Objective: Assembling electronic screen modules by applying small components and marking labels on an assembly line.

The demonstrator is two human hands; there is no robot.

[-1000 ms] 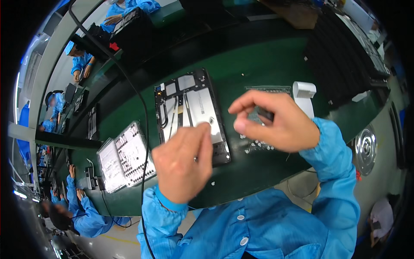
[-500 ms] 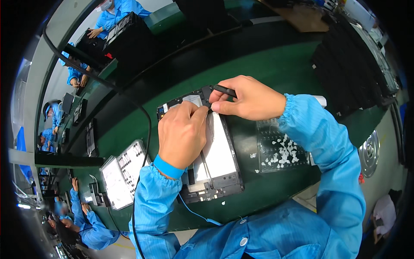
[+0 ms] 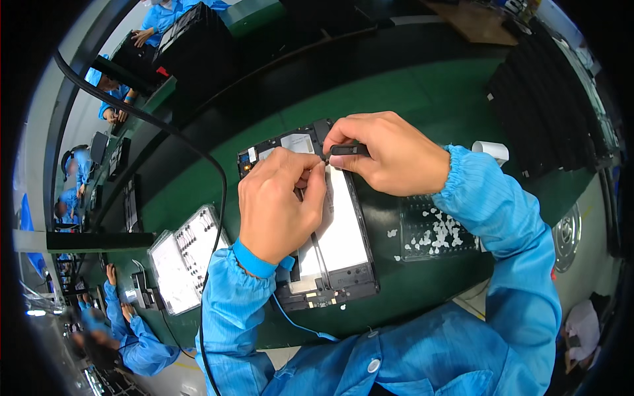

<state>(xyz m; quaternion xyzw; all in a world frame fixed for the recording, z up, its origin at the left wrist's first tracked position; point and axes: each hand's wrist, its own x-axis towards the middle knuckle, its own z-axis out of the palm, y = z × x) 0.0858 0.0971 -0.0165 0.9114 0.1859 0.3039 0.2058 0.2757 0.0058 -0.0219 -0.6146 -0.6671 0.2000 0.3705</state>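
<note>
- Right hand (image 3: 396,157): thumb and forefinger pinching a slim black tool (image 3: 351,150), over the far right part of the tablet.
- Left hand (image 3: 281,204): fingers curled, thumb and forefinger tips drawn close near the tool's left end; cannot tell whether they grip anything.
- Opened tablet (image 3: 345,241): flat on the green table (image 3: 422,99), under both hands, insides facing up.
- Blue wristband (image 3: 254,259) on left wrist, cord (image 3: 300,325) trailing right.
- Right of tablet: clear tray (image 3: 408,247) bearing small white pieces (image 3: 444,232).
- Left: clear case (image 3: 173,267), lying open, rows of small dark parts.
</note>
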